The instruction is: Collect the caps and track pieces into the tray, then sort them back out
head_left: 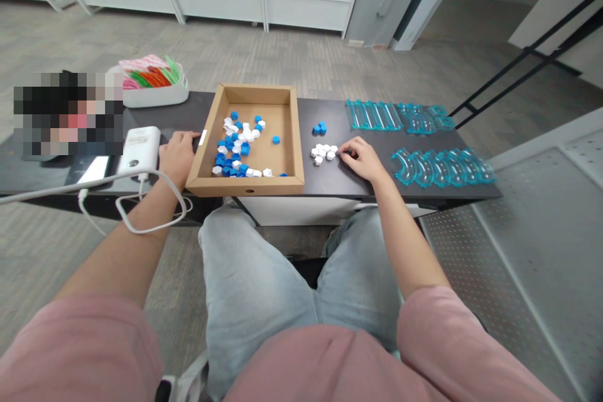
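On the dark table, an open cardboard box (300, 138) holds many small blue and white hexagonal pieces, mostly toward its left side. My left hand (177, 154) rests at the box's left wall, fingers stretched out toward it. To the right of the box lies a small cluster of white hexagonal pieces (324, 152). Just behind them sits a little group of blue hexagonal pieces (320, 129). My right hand (360, 157) is at the right side of the white cluster, fingers bent and slightly apart, their tips touching or close to the outermost piece. Nothing shows in its grasp.
Clear teal-edged straight tubes (375, 115) and curved tubes (443, 167) lie in rows at the right. A white bin (155, 97) of colourful strips stands back left. Near my left hand is a white device (140, 149); its white cable (94, 183) crosses above my forearm.
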Demonstrator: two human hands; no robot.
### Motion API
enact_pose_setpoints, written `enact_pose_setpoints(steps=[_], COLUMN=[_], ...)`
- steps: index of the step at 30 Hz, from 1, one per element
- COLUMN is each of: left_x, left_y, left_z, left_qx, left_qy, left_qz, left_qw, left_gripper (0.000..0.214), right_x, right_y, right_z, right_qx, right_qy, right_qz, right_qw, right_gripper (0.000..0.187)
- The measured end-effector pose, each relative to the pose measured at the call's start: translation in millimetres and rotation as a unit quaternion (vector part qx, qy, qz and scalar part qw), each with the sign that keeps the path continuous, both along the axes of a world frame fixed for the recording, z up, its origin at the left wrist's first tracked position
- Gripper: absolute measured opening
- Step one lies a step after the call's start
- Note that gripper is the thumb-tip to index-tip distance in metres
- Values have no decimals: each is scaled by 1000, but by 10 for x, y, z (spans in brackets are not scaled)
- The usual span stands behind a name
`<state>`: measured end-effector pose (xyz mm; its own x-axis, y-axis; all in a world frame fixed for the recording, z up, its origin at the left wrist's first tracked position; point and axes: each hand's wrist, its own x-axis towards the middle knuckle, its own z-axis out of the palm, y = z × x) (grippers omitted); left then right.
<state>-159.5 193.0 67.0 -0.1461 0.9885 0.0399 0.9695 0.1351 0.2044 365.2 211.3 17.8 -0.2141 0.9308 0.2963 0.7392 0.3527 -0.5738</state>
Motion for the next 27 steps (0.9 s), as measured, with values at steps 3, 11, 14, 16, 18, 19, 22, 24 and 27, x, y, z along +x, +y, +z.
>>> enact_pose_setpoints(steps=[3, 11, 14, 16, 18, 19, 22, 24, 27], left_x=[-10, -5, 5, 7, 6, 5, 4, 5, 8], left_y=[-1, 0, -4, -2, 2, 3, 4, 5, 10], left_z=[-1, 7, 0, -12, -25, -30, -37, -37, -35], left_qx=[3, 6, 10, 14, 21, 25, 31, 29, 29], left_qy=[-8, -23, -24, -22, -21, -21, -24, -24, -23], left_qz=[-4, -8, -11, -3, 4, 5, 2, 2, 4], left_qw=[1000, 1000, 1000, 1000, 1000, 999, 999, 999, 999], left_gripper=[59, 60, 63, 63, 62, 62, 61, 62, 62], right_x=[-7, -44, -294, -609, -1005, -1212, -1759, -1998, -2130], right_y=[-4, -5, -39, -56, -42, -19, 99, 183, 256], right_z=[15, 55, 258, 459, 657, 738, 853, 833, 766], right_qx=[6, 22, 43, 56, 51, 40, -30, -86, -132], right_qy=[5, 79, 107, 94, 57, 33, -44, -103, -153], right_qz=[-3, -34, -15, 60, 182, 246, 362, 375, 369], right_qw=[1000, 996, 993, 992, 980, 968, 931, 917, 907], right_gripper=[15, 12, 16, 16, 14, 13, 8, 8, 14])
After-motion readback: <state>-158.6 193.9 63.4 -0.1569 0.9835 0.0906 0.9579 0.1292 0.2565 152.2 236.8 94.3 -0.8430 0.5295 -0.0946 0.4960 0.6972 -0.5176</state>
